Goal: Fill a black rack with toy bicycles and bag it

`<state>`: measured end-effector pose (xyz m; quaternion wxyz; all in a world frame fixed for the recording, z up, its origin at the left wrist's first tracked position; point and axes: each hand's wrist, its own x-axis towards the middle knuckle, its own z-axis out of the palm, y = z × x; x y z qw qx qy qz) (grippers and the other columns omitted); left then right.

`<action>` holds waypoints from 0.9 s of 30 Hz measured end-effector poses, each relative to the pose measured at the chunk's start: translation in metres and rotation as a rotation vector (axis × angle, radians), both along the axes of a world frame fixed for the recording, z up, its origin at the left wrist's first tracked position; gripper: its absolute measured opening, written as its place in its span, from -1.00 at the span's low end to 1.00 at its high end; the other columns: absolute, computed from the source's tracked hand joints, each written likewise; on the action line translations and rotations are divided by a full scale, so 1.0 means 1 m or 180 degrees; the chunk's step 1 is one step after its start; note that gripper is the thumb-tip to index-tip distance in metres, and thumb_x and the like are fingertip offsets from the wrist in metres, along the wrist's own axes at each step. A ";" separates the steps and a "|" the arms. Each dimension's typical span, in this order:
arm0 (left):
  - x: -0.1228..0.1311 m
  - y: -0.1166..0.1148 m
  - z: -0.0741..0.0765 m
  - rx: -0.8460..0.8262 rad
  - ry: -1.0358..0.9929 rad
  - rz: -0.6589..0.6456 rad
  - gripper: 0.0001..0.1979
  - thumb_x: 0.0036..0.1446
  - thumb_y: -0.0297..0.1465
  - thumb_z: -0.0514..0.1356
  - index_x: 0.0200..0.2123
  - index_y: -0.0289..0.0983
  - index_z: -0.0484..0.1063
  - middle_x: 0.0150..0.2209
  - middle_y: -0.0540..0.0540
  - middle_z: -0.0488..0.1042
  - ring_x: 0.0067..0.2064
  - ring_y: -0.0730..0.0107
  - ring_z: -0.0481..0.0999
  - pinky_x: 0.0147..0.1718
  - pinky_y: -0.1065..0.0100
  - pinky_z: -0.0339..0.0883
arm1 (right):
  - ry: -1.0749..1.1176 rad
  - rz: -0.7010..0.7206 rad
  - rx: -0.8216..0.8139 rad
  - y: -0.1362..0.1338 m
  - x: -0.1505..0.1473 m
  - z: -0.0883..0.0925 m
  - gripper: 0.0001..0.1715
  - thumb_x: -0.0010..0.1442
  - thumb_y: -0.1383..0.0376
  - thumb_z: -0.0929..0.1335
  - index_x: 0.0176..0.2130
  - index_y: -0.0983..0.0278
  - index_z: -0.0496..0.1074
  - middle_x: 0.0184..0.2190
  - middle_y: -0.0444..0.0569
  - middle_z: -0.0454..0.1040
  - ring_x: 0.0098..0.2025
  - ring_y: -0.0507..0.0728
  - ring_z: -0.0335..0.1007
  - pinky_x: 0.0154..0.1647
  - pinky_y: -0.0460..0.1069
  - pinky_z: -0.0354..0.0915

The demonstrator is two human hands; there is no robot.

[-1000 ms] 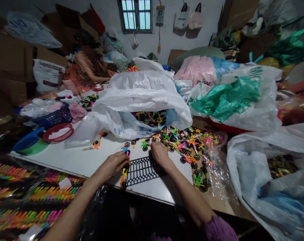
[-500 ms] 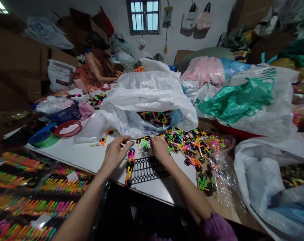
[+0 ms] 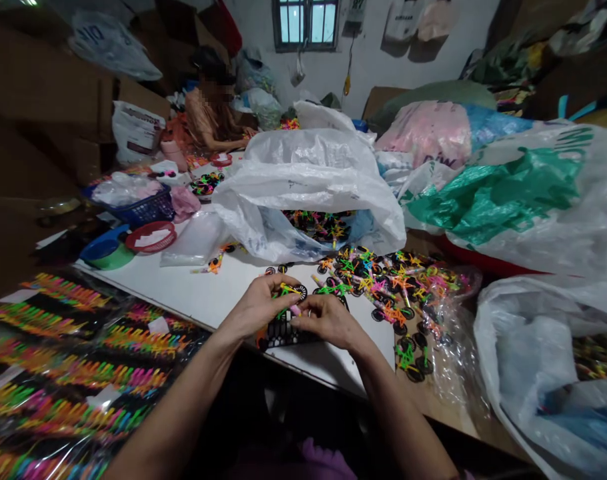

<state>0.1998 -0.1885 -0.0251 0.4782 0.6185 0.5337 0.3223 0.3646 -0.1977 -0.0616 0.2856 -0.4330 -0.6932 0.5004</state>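
Over the front of the white table, my left hand pinches a small plastic toy bicycle with yellow and green parts and a black wheel. My right hand meets it from the other side, thumb and fingers closed at a pink piece at the bicycle's lower end. Both hands partly cover the toy. Beneath them lies a black plastic grid rack, mostly hidden. Just right of my hands, a green toy bicycle rests on the table.
A heap of coloured toy bicycles spreads to the right. Behind stands an open white sack with more inside. Red basket and blue basket sit left. Rows of packed colourful toys lie lower left. Another person sits behind.
My hands have come together over the rack, now both on a toy bicycle; before, they were apart on either side of it. The view has shifted slightly.
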 end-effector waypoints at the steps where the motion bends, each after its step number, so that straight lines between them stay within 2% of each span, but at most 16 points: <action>1: -0.005 -0.002 0.000 0.0048 0.0051 -0.0012 -0.57 -0.12 -0.21 0.23 -0.17 -0.33 0.41 -0.30 -0.08 0.52 -0.29 0.34 0.49 -0.25 0.30 0.34 | 0.0143 -0.0024 -0.0072 -0.003 0.000 0.000 -0.79 0.00 0.20 0.38 -0.43 0.32 0.42 -0.63 -0.25 0.22 -0.59 -0.07 0.05 -0.59 -0.16 -0.05; 2: -0.010 -0.005 0.000 0.0138 0.0095 0.0084 -0.51 -0.13 -0.20 0.24 -0.12 -0.33 0.39 -0.27 -0.09 0.51 -0.27 0.33 0.48 -0.25 0.29 0.35 | 0.0248 -0.0178 -0.0068 -0.006 -0.001 -0.001 -0.78 0.00 0.19 0.38 -0.43 0.32 0.41 -0.64 -0.26 0.20 -0.60 -0.07 0.03 -0.59 -0.16 -0.05; 4: -0.025 -0.014 -0.005 0.0509 0.0332 0.0581 -0.43 -0.13 -0.16 0.24 -0.05 -0.33 0.33 -0.25 -0.10 0.48 -0.25 0.33 0.47 -0.24 0.28 0.35 | 0.0356 -0.0710 0.0098 -0.013 -0.004 -0.008 -0.75 -0.01 0.16 0.38 -0.43 0.32 0.37 -0.63 -0.26 0.20 -0.59 -0.07 0.04 -0.58 -0.16 -0.02; 6: -0.039 -0.030 -0.013 0.0996 0.0881 0.1035 -0.49 -0.05 -0.16 0.20 -0.05 -0.30 0.33 -0.25 -0.08 0.46 -0.25 0.35 0.45 -0.24 0.29 0.35 | 0.0369 -0.1183 0.0259 -0.023 -0.013 -0.025 -0.73 -0.01 0.15 0.38 -0.43 0.30 0.33 -0.59 -0.23 0.26 -0.55 -0.04 0.13 -0.52 -0.15 0.08; 7: -0.045 -0.040 -0.019 0.1154 0.1204 0.1030 -0.56 0.00 -0.17 0.16 -0.08 -0.28 0.35 -0.25 -0.07 0.45 -0.25 0.36 0.45 -0.23 0.30 0.34 | 0.0315 -0.1255 0.0282 -0.029 -0.018 -0.037 -0.74 0.00 0.15 0.38 -0.43 0.29 0.32 -0.56 -0.20 0.31 -0.52 -0.02 0.19 -0.47 -0.13 0.13; 9: -0.051 -0.060 -0.032 0.1230 0.1723 0.0617 -0.65 0.08 -0.21 0.10 -0.10 -0.26 0.36 -0.23 -0.08 0.44 -0.21 0.34 0.44 -0.19 0.30 0.33 | 0.0105 -0.1194 0.0200 -0.039 -0.032 -0.063 -0.80 0.02 0.20 0.37 -0.41 0.29 0.33 -0.49 -0.15 0.39 -0.44 0.02 0.28 -0.37 -0.10 0.20; 11: -0.050 -0.076 -0.047 0.1201 0.1944 0.0282 -0.68 0.11 -0.26 0.07 -0.09 -0.27 0.34 -0.19 -0.11 0.43 -0.16 0.31 0.43 -0.15 0.30 0.32 | -0.0140 -0.1137 0.0111 -0.046 -0.046 -0.084 -0.86 0.06 0.26 0.34 -0.37 0.29 0.35 -0.43 -0.10 0.43 -0.38 0.04 0.33 -0.30 -0.09 0.22; 13: -0.045 -0.085 -0.062 0.1258 0.2027 0.0301 -0.65 0.12 -0.31 0.07 -0.03 -0.30 0.28 -0.15 -0.14 0.41 -0.12 0.29 0.42 -0.12 0.30 0.31 | -0.0249 -0.1154 0.0213 -0.048 -0.057 -0.097 -0.88 0.11 0.29 0.30 -0.31 0.29 0.36 -0.35 -0.06 0.45 -0.30 0.05 0.35 -0.24 -0.08 0.22; 15: -0.039 -0.087 -0.074 0.1333 0.2087 0.0423 -0.63 0.11 -0.35 0.07 0.00 -0.30 0.24 -0.16 -0.15 0.40 -0.13 0.28 0.43 -0.13 0.30 0.32 | -0.0364 -0.1052 0.0467 -0.047 -0.065 -0.101 -0.87 0.15 0.30 0.27 -0.27 0.29 0.35 -0.29 -0.05 0.44 -0.25 0.05 0.34 -0.20 -0.09 0.22; 18: -0.032 -0.087 -0.085 0.1383 0.2152 0.0580 -0.66 0.11 -0.42 0.04 -0.02 -0.31 0.24 -0.22 -0.15 0.41 -0.18 0.28 0.44 -0.18 0.30 0.34 | -0.0866 -0.0661 0.0724 -0.044 -0.068 -0.100 -0.86 0.12 0.40 0.24 -0.26 0.29 0.34 -0.29 -0.03 0.40 -0.27 0.06 0.32 -0.25 -0.10 0.21; 22: -0.026 -0.091 -0.092 0.1420 0.2149 0.0676 -0.68 0.09 -0.50 0.01 -0.04 -0.28 0.24 -0.22 -0.14 0.41 -0.16 0.27 0.43 -0.16 0.28 0.33 | -0.1450 -0.0510 0.0811 -0.047 -0.066 -0.100 -0.77 0.08 0.47 0.21 -0.22 0.30 0.30 -0.29 -0.01 0.35 -0.31 0.08 0.29 -0.31 -0.08 0.20; 27: -0.022 -0.095 -0.098 0.1468 0.2138 0.0710 -0.66 0.09 -0.54 -0.01 -0.04 -0.28 0.24 -0.19 -0.15 0.41 -0.11 0.25 0.40 -0.08 0.22 0.30 | -0.1752 -0.0198 0.0943 -0.046 -0.065 -0.096 -0.79 0.12 0.48 0.18 -0.22 0.31 0.27 -0.29 -0.02 0.34 -0.30 0.08 0.28 -0.30 -0.09 0.18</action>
